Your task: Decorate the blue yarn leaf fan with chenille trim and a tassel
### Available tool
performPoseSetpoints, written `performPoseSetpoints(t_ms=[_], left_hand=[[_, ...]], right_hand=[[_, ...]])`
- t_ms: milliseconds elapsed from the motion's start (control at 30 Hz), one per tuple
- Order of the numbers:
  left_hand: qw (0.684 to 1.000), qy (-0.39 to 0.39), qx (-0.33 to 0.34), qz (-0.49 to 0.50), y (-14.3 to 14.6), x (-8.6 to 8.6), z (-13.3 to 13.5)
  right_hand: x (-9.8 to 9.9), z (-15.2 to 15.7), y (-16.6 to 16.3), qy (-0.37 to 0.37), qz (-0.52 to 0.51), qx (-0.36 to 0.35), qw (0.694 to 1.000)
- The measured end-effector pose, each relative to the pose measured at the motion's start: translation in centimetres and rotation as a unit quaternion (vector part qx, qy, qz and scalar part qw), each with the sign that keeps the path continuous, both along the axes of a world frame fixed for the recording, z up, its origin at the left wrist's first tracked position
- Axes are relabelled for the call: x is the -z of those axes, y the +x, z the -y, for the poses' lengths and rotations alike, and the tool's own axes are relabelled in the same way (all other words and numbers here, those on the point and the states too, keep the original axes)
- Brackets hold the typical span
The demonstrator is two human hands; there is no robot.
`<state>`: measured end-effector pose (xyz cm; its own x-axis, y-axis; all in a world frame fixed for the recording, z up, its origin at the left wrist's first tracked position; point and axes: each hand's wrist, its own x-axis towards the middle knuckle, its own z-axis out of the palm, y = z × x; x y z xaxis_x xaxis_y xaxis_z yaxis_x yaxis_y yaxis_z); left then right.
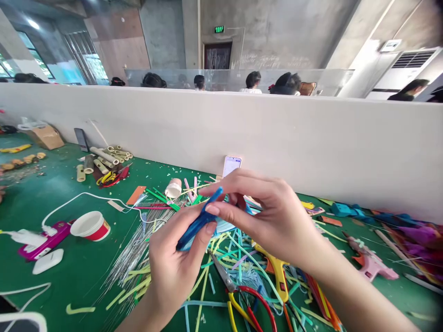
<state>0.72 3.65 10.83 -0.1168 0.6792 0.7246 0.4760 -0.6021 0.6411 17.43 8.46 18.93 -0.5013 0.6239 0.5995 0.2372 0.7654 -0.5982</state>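
My left hand [173,263] is closed around a folded blue strip [199,223], thumb pressing its upper side. My right hand [263,212] pinches the same blue strip at its upper end, fingers curled over it. Both hands hover above a heap of coloured strips [228,258] and thin silver wires [134,253] on the green table [79,272]. Red-handled pliers [242,295] lie just below my hands.
A red-and-white paper cup [90,226], a magenta power strip [44,237] and bamboo tubes [104,159] lie at left. A phone [231,165] leans on the white partition [277,133]. A pink glue gun [370,265] and feathers [418,235] lie at right. People sit beyond the partition.
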Motion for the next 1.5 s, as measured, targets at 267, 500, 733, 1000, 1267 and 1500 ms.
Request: performPoseSetpoints(t_ms=[267, 500, 733, 1000, 1267, 1500], left_hand=[[1.000, 0.002, -0.002, 0.027, -0.2, -0.1, -0.5], [1.000, 0.003, -0.021, 0.017, 0.3, -0.4, -0.6], [1.000, -0.009, -0.025, 0.003, 0.1, -1.3, -0.9], [0.998, -0.040, -0.022, 0.043, 0.1, -1.0, -1.6], [0.983, -0.136, 0.026, 0.119, -0.8, -0.7, -3.1], [0.986, -0.116, 0.008, 0.120, -1.4, -0.9, -3.6]], right_hand=[[1.8, 1.1, -0.5, 0.086, -0.075, 0.037, 0.993], [3.9, 1.2, -0.9, 0.125, -0.123, 0.107, 0.979], [3.1, 1.1, -1.5, 0.054, -0.116, 0.130, 0.983], [6.3, 0.8, -2.2, 0.366, -0.027, 0.198, 0.909], [9.7, 0.3, -3.3, 0.344, -0.013, 0.258, 0.902], [8.6, 0.5, -4.1, 0.251, -0.101, 0.247, 0.931]])
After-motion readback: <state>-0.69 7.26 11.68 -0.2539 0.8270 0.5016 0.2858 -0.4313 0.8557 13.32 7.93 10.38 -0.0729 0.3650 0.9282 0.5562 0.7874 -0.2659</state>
